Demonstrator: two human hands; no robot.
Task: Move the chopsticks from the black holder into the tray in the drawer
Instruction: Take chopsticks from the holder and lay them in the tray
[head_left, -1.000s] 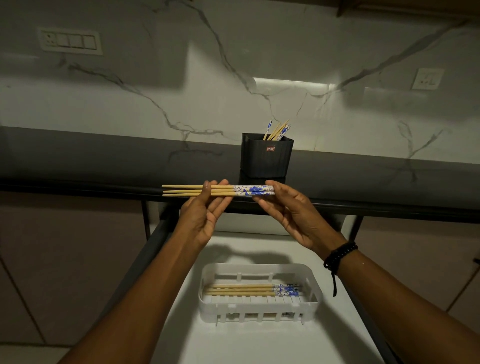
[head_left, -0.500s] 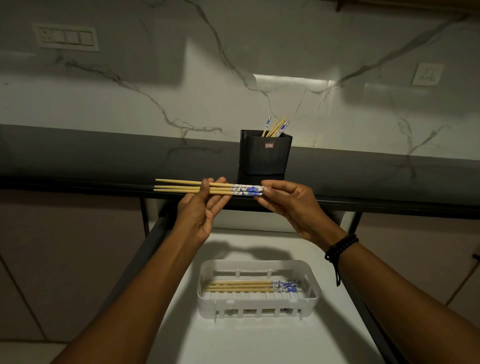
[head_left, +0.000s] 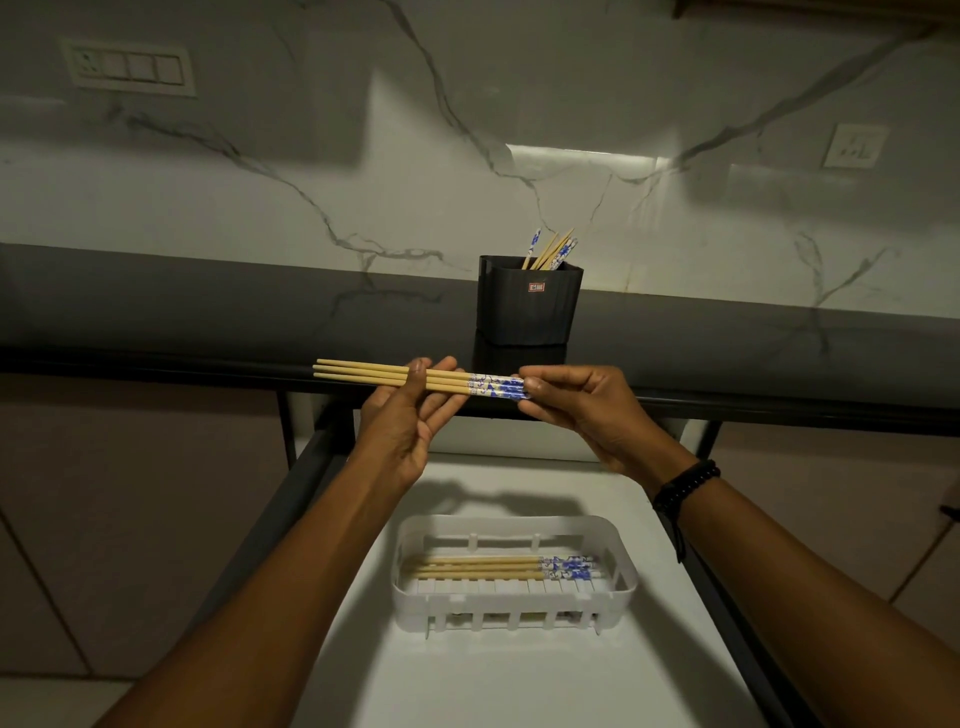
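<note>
switch plate (head_left: 129, 68): on the marble wall at far left; we noted it as no part of the job.
held chopsticks (head_left: 384, 375): a small bundle, level, in the air just in front of the counter (head_left: 208, 312) edge and above the drawer (head_left: 519, 686); plain tips left, blue-patterned ends right.
left hand (head_left: 410, 415): thumb on top, fingers nearly straight beneath; we recorded a light pinch near mid-length.
tray (head_left: 514, 597): white, in the drawer below the hands; the chopsticks in the tray (head_left: 488, 567) lay lengthwise, patterned ends right.
black holder (head_left: 527, 306): on the counter behind the hands; the chopsticks in the holder (head_left: 550, 249) stood leaning, so we judged the task part done.
right hand (head_left: 582, 410): fingers curled closed round the patterned ends.
bracelet (head_left: 685, 483): dark beads, right wrist.
risk, slip: we judged the left pinch loose; one stick could roll out and drop beside the tray.
risk, misfit: a bundle lowered askew could catch the tray's end wall and scatter.
</note>
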